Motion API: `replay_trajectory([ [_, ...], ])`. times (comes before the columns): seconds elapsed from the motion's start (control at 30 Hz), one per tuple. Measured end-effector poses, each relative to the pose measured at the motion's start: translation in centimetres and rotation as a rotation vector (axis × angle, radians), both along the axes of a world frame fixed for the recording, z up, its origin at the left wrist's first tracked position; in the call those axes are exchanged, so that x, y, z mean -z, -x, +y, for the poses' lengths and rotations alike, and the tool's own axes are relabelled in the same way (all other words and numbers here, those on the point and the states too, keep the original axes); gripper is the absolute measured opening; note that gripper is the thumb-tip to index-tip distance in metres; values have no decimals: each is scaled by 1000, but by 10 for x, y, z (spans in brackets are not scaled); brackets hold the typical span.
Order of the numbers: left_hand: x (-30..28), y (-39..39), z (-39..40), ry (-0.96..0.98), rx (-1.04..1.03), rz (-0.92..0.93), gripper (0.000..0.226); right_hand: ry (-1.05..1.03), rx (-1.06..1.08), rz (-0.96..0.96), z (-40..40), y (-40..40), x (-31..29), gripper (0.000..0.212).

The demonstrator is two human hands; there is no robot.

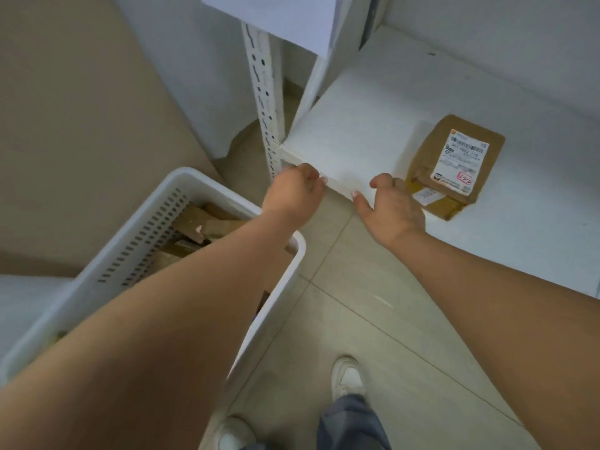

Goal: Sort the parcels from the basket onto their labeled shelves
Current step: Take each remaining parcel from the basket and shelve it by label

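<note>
floor [373,319]: grey-beige tiles | wall [81,92]: beige | upright post [264,102]: white, perforated

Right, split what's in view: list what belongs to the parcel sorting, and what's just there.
Belongs to the job:
white basket
brown parcels in the basket
brown labelled parcel on the shelf
white shelf
left hand and right hand, both at the shelf's front edge

Just there:
white paper sheet hanging above
slotted shelf post
white shoes
tiled floor
</note>
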State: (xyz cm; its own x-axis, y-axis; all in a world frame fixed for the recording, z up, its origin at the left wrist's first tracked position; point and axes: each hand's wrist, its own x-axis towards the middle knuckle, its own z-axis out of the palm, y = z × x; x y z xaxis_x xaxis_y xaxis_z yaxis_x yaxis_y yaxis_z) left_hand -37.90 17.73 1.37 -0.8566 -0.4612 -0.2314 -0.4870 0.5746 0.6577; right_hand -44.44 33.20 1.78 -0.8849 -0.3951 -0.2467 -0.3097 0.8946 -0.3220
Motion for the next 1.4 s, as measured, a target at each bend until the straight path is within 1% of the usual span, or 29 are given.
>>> replay_trajectory([
  [0.1, -1, -57, -42, 20, -74, -21, 33, -14, -108, -18, -49, -38, -4, 50],
  [0.2, 3, -118, -85, 36, -173, -80, 34, -34, -207, -12, -94, -79, -1, 50],
  [0.43, 24, -261, -162, 56, -371, -204, 31, -64, -415, -83, -186, -171, 25, 48],
  [0.57, 42, -320, -185, 52, -411, -269, 35, -107, -495, -101, -225, -212, 40, 48],
  [0.67, 55, -344, -193, 11, -444, -282, 37, -135, -535, -134, -243, -233, 53, 49],
  [0.77, 63, -352, -197, -23, -438, -287, 37, -176, -546, -137, -250, -239, 59, 48],
  [1.0, 81, -336, -195, -62, -371, -339, 42, -211, -450, -147, -239, -217, 66, 41],
  [1.1, 95, -318, -185, -109, -350, -351, 42, -258, -390, -166, -224, -200, 78, 40],
  [1.23, 119, -286, -175, -157, -310, -368, 45, -328, -366, -226, -213, -176, 104, 44],
  [1.33, 139, -250, -176, -171, -296, -371, 39, -334, -355, -198, -214, -148, 126, 48],
  [1.4, 144, -238, -177, -207, -300, -375, 37, -322, -383, -156, -216, -144, 134, 50],
])
